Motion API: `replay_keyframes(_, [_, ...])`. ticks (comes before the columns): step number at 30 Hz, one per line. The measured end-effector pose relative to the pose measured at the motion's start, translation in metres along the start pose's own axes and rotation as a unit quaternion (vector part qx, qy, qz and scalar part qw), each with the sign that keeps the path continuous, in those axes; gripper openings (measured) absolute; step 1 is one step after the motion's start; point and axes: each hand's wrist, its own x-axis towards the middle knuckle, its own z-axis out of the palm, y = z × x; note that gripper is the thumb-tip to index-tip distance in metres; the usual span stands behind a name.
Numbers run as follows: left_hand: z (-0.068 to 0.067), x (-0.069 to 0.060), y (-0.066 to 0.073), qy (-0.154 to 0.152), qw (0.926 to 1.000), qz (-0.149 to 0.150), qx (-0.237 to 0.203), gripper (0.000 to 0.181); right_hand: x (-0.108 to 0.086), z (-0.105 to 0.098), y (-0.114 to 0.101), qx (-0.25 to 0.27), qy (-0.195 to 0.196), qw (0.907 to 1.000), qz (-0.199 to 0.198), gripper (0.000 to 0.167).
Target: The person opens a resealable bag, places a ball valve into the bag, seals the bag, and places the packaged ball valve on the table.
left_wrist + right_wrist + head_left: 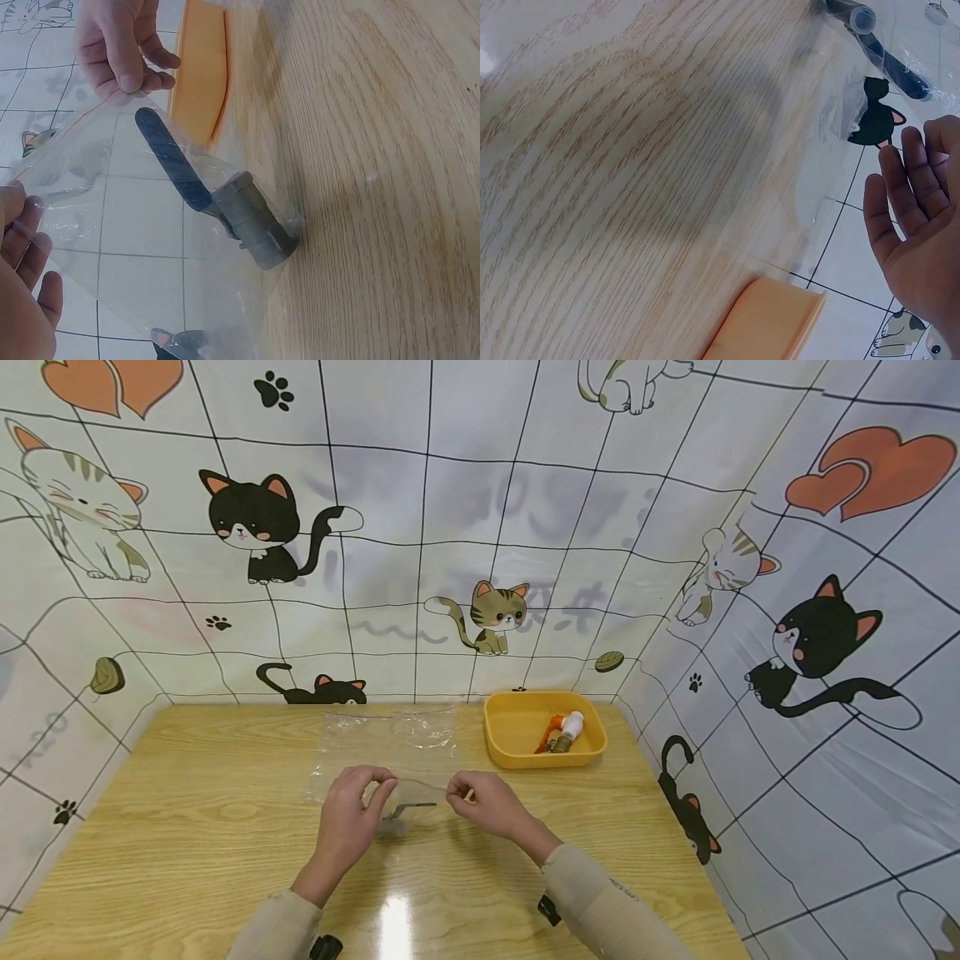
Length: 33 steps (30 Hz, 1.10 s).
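A clear zip bag with a red seal line [75, 120] hangs between the two hands, its top edge pinched at both ends. Inside it lies a grey valve-like fitting [255, 221] with a dark blue flat handle [172, 157]; the head view shows the handle [416, 805] between the hands. My left hand [351, 814] pinches the left end of the bag's edge between thumb and fingers. My right hand [491, 802] pinches the right end. In the right wrist view, the right hand's [922, 210] lower fingers are loosely bent, its pinch out of frame.
Beyond the right hand stands a yellow bin [543, 760] holding a white, brass and orange-red item [562, 732]. Another clear plastic bag [382, 739] lies flat on the wooden table [225, 793] behind the hands. Cat-patterned sheeting [390, 568] surrounds the table's back and sides.
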Motion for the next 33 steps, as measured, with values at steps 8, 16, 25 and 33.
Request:
replay_keyframes(8, [-0.0003,-0.0001,0.0013,0.006,1.0000,0.000,0.000,0.007,-0.0012,-0.0008,-0.0002,-0.009,-0.002,1.0000,-0.004,0.008])
replay_keyframes(16, [-0.0002,0.0003,0.0018,0.003,1.0000,-0.002,-0.001,0.007,-0.0021,-0.0009,0.0002,-0.033,0.005,0.9992,-0.021,0.008])
replay_keyframes(25, [-0.0016,0.0001,0.0013,-0.004,1.0000,-0.009,0.000,0.008,-0.0026,-0.0002,0.0025,-0.040,0.008,0.9989,-0.025,0.008])
replay_keyframes(33, [-0.0010,0.0004,0.0012,-0.009,0.9999,-0.010,0.003,0.007,-0.0031,-0.0002,0.0012,-0.051,0.020,0.9982,-0.026,0.011])
